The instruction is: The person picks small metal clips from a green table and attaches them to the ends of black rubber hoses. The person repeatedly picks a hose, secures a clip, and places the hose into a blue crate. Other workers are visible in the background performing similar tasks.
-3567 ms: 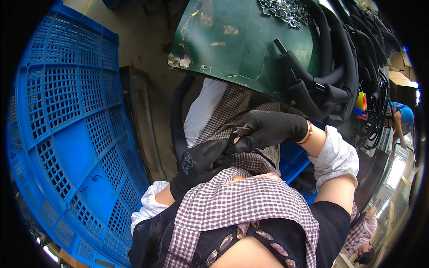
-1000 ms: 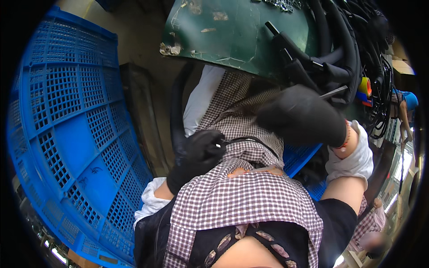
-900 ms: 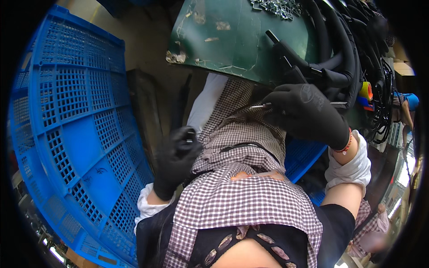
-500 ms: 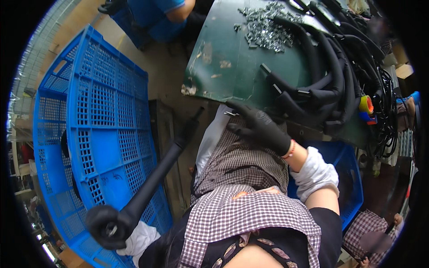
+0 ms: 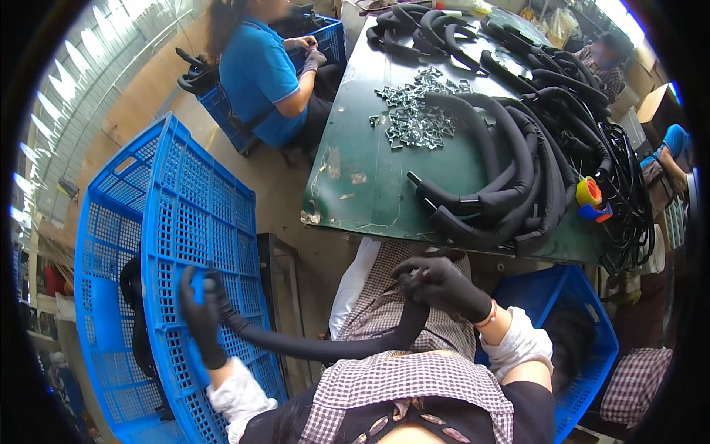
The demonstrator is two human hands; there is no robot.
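workshop floor, bare concrete, with a green table (image 5: 384, 170) ahead of the seated person. on the table lie a heap of small metal clips (image 5: 414, 118), a bundle of curved black foam-covered tubes (image 5: 510, 185), and two rolls of tape (image 5: 589, 198) (one orange-yellow, one blue and red) near the right edge. a tangle of thin black cables (image 5: 629, 200) hangs just beyond the tape.

a tall blue plastic crate (image 5: 185, 244) with lattice walls stands to the person's left. a second blue crate (image 5: 584, 333) sits low at the right, beside the knee. a co-worker in a blue shirt (image 5: 259, 74) sits at the far left corner of the table, next to another blue crate holding black tubes.

both hands wear black gloves. the left hand (image 5: 201, 311) is closed around the far end of a long black tube (image 5: 310, 344), fingers wrapped about it, held against the crate's side wall. the tube runs in a shallow curve from that grip across the lap to the right hand (image 5: 440, 285). the right hand grips the tube's other end over the checked apron (image 5: 399, 318), fingers curled and pressed together at the tube's tip; whether a small part is pinched there cannot be told. white sleeve cuffs show behind both gloves, and a red-and-yellow band circles the right wrist.
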